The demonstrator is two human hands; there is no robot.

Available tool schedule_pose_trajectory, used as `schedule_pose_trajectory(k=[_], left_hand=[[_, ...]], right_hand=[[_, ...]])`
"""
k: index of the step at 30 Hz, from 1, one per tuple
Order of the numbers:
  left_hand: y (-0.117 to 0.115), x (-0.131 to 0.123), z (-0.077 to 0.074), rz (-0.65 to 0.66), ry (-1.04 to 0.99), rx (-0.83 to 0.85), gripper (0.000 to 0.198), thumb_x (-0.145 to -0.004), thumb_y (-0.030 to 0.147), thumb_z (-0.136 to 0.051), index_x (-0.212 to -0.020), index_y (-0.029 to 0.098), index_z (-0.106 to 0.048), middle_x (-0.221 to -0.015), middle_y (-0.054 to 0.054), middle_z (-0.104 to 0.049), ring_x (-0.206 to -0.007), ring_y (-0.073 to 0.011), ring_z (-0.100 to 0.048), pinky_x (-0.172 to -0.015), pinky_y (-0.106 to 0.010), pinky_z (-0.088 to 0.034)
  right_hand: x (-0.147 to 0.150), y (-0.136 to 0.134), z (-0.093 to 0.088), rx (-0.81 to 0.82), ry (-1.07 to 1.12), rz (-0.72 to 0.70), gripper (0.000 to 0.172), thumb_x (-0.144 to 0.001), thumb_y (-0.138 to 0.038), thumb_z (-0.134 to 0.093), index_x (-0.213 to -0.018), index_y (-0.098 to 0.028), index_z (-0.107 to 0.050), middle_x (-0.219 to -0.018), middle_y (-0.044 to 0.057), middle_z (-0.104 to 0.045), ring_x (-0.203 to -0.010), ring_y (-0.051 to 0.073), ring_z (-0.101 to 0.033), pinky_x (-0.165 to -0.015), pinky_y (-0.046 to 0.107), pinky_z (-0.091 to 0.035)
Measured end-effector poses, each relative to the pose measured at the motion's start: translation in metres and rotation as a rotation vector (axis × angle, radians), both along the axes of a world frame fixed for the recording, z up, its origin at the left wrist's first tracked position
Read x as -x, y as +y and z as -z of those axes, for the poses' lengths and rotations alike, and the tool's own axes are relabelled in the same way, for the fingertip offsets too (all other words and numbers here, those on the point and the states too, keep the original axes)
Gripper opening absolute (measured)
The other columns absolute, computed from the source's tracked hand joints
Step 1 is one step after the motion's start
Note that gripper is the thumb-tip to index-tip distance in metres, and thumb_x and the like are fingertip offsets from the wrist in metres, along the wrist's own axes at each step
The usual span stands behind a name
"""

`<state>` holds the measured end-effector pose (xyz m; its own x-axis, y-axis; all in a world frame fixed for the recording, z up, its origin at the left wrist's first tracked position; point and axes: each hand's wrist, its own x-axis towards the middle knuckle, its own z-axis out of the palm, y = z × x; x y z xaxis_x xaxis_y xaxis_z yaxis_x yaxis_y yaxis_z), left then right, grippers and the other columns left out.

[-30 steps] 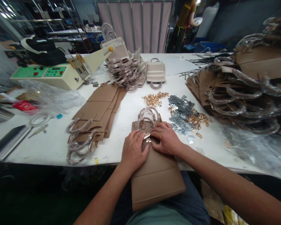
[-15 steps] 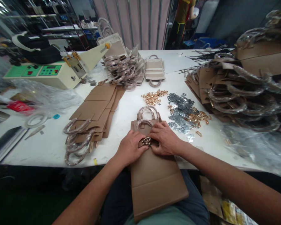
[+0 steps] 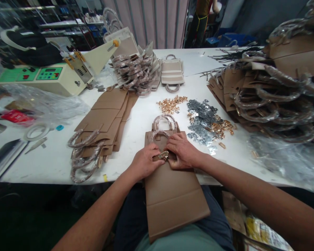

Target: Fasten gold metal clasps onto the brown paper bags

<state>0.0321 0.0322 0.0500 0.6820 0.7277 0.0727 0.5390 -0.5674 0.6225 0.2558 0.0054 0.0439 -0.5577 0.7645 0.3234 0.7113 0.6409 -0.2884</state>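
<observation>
A flat tan bag [image 3: 172, 195] with plastic-wrapped handles [image 3: 164, 123] lies over the white table's [image 3: 54, 164] near edge and onto my lap. My left hand [image 3: 143, 163] and my right hand [image 3: 181, 150] rest on its upper part, fingers curled. Between their fingertips sits a small gold metal clasp [image 3: 163, 155], pinched from both sides against the bag's flap.
Gold clasps [image 3: 171, 104] and silver plates [image 3: 202, 122] lie in heaps behind the bag. Flat tan bags [image 3: 104, 122] lie at left, a big stack [image 3: 267, 94] at right, more [image 3: 138, 69] at the back. A cream machine [image 3: 54, 78] stands far left. A person [image 3: 202, 21] stands beyond the table.
Both hands have drawn tighter around the clasp, the left fingers curling from flat to a pinch. The view has shifted slightly downward.
</observation>
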Motion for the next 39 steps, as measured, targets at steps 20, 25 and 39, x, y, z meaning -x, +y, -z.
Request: schedule_pose_trajectory(k=[20, 25, 39], left_hand=[[-0.009, 0.007, -0.001, -0.003, -0.119, -0.037, 0.01, -0.084, 0.022, -0.075, -0.093, 0.022, -0.07, -0.111, -0.003, -0.065, -0.103, -0.0192, -0.065, -0.094, -0.032, -0.051], [-0.001, 0.015, -0.005, -0.038, -0.079, -0.175, 0.023, -0.087, 0.028, -0.073, -0.109, 0.024, -0.068, -0.118, -0.004, -0.066, -0.111, -0.0216, -0.065, -0.099, -0.035, -0.052], [-0.003, 0.006, -0.026, -0.205, 0.059, -0.554, 0.037, -0.089, 0.041, -0.068, -0.121, 0.022, -0.064, -0.127, -0.012, -0.065, -0.118, -0.0313, -0.063, -0.106, -0.05, -0.051]], right_hand=[[-0.008, -0.013, -0.011, 0.006, 0.13, -0.017, 0.037, -0.08, -0.034, -0.074, -0.114, -0.022, -0.067, -0.116, 0.01, -0.069, -0.118, 0.031, -0.056, -0.109, 0.05, -0.035], [-0.025, -0.05, -0.011, -0.111, 0.284, 0.165, 0.046, -0.086, -0.029, -0.071, -0.131, -0.025, -0.06, -0.13, 0.01, -0.066, -0.127, 0.029, -0.055, -0.108, 0.049, -0.041], [-0.176, -0.084, 0.031, 0.191, 0.165, 0.989, 0.03, -0.097, -0.044, -0.054, -0.101, -0.028, -0.078, -0.103, 0.005, -0.07, -0.091, 0.021, -0.067, -0.075, 0.03, -0.045]])
